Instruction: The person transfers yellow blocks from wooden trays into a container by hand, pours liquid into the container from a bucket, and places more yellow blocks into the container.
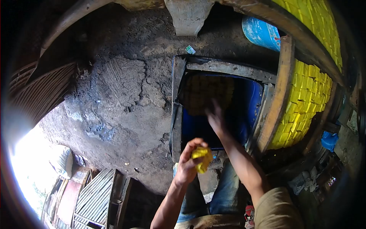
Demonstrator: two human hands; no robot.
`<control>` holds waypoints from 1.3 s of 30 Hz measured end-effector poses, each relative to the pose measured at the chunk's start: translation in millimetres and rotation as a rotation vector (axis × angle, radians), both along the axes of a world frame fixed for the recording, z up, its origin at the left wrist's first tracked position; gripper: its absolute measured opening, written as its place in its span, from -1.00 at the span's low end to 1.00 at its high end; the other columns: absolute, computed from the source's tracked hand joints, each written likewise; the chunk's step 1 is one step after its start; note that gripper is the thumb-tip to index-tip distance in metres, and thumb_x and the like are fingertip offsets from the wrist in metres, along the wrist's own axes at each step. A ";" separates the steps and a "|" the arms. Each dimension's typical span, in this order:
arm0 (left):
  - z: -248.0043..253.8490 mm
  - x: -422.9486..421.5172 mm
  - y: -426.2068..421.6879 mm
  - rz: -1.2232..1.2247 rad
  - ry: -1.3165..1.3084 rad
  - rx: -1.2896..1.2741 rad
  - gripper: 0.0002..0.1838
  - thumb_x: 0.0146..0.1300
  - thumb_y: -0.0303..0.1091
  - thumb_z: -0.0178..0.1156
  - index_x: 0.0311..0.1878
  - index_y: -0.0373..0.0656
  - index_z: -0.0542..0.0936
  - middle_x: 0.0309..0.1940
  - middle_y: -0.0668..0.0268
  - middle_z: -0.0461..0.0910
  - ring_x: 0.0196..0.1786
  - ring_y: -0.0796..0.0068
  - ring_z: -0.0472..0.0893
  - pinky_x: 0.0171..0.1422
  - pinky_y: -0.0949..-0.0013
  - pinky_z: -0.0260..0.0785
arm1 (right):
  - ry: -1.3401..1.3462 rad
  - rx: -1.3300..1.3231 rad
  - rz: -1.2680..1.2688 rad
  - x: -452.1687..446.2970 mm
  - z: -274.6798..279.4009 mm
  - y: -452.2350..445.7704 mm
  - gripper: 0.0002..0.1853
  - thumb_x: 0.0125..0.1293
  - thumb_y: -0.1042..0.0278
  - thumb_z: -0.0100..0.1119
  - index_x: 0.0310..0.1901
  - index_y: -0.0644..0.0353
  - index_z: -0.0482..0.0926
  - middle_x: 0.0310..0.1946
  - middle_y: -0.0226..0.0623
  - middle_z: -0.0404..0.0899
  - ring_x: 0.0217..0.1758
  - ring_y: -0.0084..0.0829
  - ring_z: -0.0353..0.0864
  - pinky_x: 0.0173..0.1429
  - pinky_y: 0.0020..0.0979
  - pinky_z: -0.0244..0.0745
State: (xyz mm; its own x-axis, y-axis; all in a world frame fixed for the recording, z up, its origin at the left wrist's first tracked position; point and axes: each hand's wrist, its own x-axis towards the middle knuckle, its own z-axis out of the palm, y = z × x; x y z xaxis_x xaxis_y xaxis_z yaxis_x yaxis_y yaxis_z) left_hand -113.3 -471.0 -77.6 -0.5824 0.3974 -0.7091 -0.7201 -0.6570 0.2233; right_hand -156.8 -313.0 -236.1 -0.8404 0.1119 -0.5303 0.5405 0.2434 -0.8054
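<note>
Several yellow blocks [202, 158] are held in my left hand [190, 160], just outside the near edge of a wood-framed opening [230, 68]. My right hand [215, 116] reaches down inside this dark, blue-walled container [254, 100]. Its fingers are blurred and in shadow, so whether they hold anything cannot be made out. Beyond that hand, rows of dim yellowish blocks [206, 91] lie inside the container. More bright yellow blocks [307, 103] are stacked in rows at the right, behind a wooden beam [282, 91].
A blue drum [261, 33] lies at the upper right. Another bank of yellow blocks [316, 19] curves along the top right. Rough, cracked ground [126, 87] spreads to the left. Slatted panels [95, 196] stand at the lower left, near a white sack [61, 160].
</note>
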 end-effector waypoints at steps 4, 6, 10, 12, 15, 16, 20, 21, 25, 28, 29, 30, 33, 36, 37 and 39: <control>-15.4 -16.0 24.3 0.067 0.081 -0.124 -0.27 0.21 -0.40 0.18 0.45 -0.17 0.16 0.25 0.22 0.37 0.23 0.33 0.44 0.30 0.28 0.33 | -0.090 -0.350 0.046 21.6 137.6 9.0 -0.32 0.22 0.23 0.17 0.38 0.20 0.28 0.26 -0.07 0.36 0.27 -0.15 0.43 0.36 -0.16 0.31; -24.8 -23.9 35.8 0.121 0.089 -0.062 -0.17 0.30 -0.20 0.17 0.56 -0.10 0.00 0.30 0.22 0.33 0.25 0.33 0.43 0.32 0.31 0.31 | 0.013 -0.315 0.178 24.0 153.0 1.6 -0.30 0.19 0.40 0.11 0.40 0.18 0.21 0.28 -0.15 0.31 0.33 -0.32 0.34 0.43 -0.26 0.24; -72.7 -40.2 53.1 0.254 -0.042 0.014 -0.48 0.49 0.01 -0.09 0.38 -0.05 0.35 0.23 0.28 0.43 0.16 0.48 0.48 0.26 0.33 0.34 | -0.235 -0.483 -0.030 -1.0 102.5 4.8 -0.38 0.09 0.74 -0.03 0.26 0.20 0.28 0.12 -0.22 0.41 0.26 -0.36 0.40 0.39 -0.38 0.28; -103.0 -39.9 55.4 0.245 -0.030 -0.143 -0.49 0.48 0.03 -0.08 0.31 -0.09 0.39 0.23 0.23 0.43 0.29 0.42 0.38 0.43 0.31 0.12 | -0.317 -0.414 0.010 -22.3 58.1 15.2 -0.39 0.09 0.66 0.10 0.24 0.18 0.30 0.06 -0.20 0.49 0.20 -0.35 0.47 0.33 -0.35 0.36; -105.2 -10.9 46.7 0.047 -0.091 -0.427 -0.36 0.43 0.07 -0.04 0.41 -0.16 0.29 0.40 0.15 0.29 0.46 0.30 0.22 0.56 0.28 -0.15 | 0.057 -0.010 0.250 -44.9 -9.6 25.2 -0.43 0.17 0.46 0.21 0.26 0.14 0.35 0.13 -0.13 0.49 0.21 -0.28 0.50 0.29 -0.32 0.41; -96.0 -4.8 40.3 0.043 -0.092 -0.425 -0.36 0.43 0.07 -0.04 0.41 -0.16 0.29 0.40 0.15 0.29 0.46 0.30 0.22 0.56 0.28 -0.15 | 0.150 0.203 0.444 -56.5 -30.3 29.1 -0.42 0.16 0.43 0.24 0.26 0.15 0.39 0.16 -0.11 0.49 0.27 -0.25 0.46 0.34 -0.27 0.36; -34.0 -13.9 16.3 -0.216 0.187 -0.453 -0.30 0.34 0.02 0.05 0.44 -0.17 0.24 0.45 0.08 0.22 0.51 0.17 0.16 0.53 0.04 -0.06 | 0.246 0.522 0.801 -70.6 -115.8 28.0 -0.46 0.18 0.35 0.25 0.24 0.15 0.44 0.18 -0.08 0.50 0.33 -0.11 0.42 0.40 -0.17 0.32; -30.1 -11.5 12.2 -0.250 0.201 -0.436 -0.31 0.32 0.02 0.06 0.42 -0.16 0.26 0.44 0.08 0.23 0.50 0.17 0.18 0.51 0.03 -0.02 | 0.247 0.524 0.799 -66.8 -141.5 25.5 -0.46 0.18 0.35 0.25 0.24 0.15 0.44 0.18 -0.08 0.50 0.33 -0.11 0.42 0.40 -0.17 0.32; -27.2 -4.9 1.3 -0.274 0.165 -0.355 -0.32 0.29 0.04 0.08 0.37 -0.16 0.30 0.41 0.08 0.27 0.48 0.16 0.23 0.46 0.02 0.06 | 0.094 -0.004 0.521 -60.2 -157.3 15.2 -0.52 0.27 0.26 0.14 0.23 0.14 0.45 0.17 -0.08 0.49 0.30 -0.08 0.40 0.37 -0.12 0.30; -26.0 -2.9 -3.0 -0.258 0.144 -0.350 -0.30 0.28 0.05 0.10 0.38 -0.14 0.28 0.39 0.07 0.30 0.45 0.17 0.27 0.44 0.04 0.10 | 0.505 0.497 0.790 -65.5 -98.7 2.0 -0.62 0.40 0.20 -0.02 0.17 0.13 0.50 0.09 -0.17 0.55 0.18 -0.19 0.49 0.22 -0.12 0.39; -24.9 -3.9 -2.6 -0.244 0.131 -0.344 -0.30 0.28 0.05 0.10 0.39 -0.14 0.27 0.39 0.06 0.30 0.45 0.17 0.28 0.43 0.05 0.11 | 0.493 0.506 0.786 -66.4 -91.5 1.1 -0.62 0.40 0.21 -0.01 0.17 0.13 0.50 0.09 -0.17 0.55 0.17 -0.19 0.49 0.21 -0.13 0.40; -24.0 -3.9 -2.1 -0.247 0.136 -0.339 -0.30 0.28 0.05 0.10 0.39 -0.14 0.27 0.39 0.06 0.30 0.45 0.17 0.28 0.43 0.05 0.11 | 0.474 0.513 0.777 -68.6 -84.5 -0.3 -0.62 0.39 0.21 -0.01 0.17 0.13 0.50 0.08 -0.17 0.55 0.17 -0.20 0.49 0.21 -0.13 0.40; -22.6 -3.6 -0.3 -0.239 0.137 -0.346 -0.33 0.29 0.01 0.10 0.37 -0.13 0.28 0.37 0.06 0.33 0.43 0.17 0.31 0.42 0.06 0.13 | 0.346 0.475 0.653 -63.4 -95.1 4.4 -0.63 0.39 0.23 -0.01 0.16 0.15 0.51 0.07 -0.16 0.56 0.14 -0.21 0.50 0.18 -0.14 0.41; -23.0 -2.0 -1.4 -0.221 0.118 -0.363 -0.41 0.29 -0.12 0.09 0.33 -0.18 0.32 0.31 0.08 0.41 0.37 0.22 0.38 0.40 0.13 0.19 | 0.152 0.421 0.332 -62.1 -102.2 16.0 -0.63 0.39 0.24 0.00 0.16 0.16 0.52 0.05 -0.15 0.57 0.12 -0.22 0.51 0.16 -0.16 0.42; -23.2 -1.7 -2.0 -0.226 0.120 -0.360 -0.41 0.29 -0.12 0.09 0.33 -0.18 0.32 0.31 0.08 0.41 0.37 0.22 0.38 0.40 0.13 0.19 | 0.089 0.430 0.204 -63.4 -105.4 20.9 -0.63 0.39 0.24 0.00 0.16 0.16 0.52 0.04 -0.14 0.57 0.11 -0.23 0.52 0.15 -0.16 0.42; -26.5 -0.4 -3.4 -0.209 0.107 -0.361 -0.43 0.31 -0.10 0.10 0.31 -0.16 0.32 0.30 0.04 0.41 0.36 0.19 0.40 0.36 0.11 0.25 | -0.027 0.487 0.001 -71.2 -118.5 34.8 -0.64 0.39 0.25 0.01 0.15 0.17 0.52 0.03 -0.14 0.58 0.09 -0.24 0.52 0.14 -0.17 0.42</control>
State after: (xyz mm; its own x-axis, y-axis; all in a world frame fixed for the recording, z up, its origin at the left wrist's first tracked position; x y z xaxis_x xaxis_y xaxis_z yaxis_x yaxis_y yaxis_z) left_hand -113.7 -474.4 -104.1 -0.5935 0.2519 -0.7644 -0.7897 -0.3656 0.4926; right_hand -228.0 -278.2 -354.6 -0.8274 0.3512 -0.4383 0.5591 0.5892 -0.5834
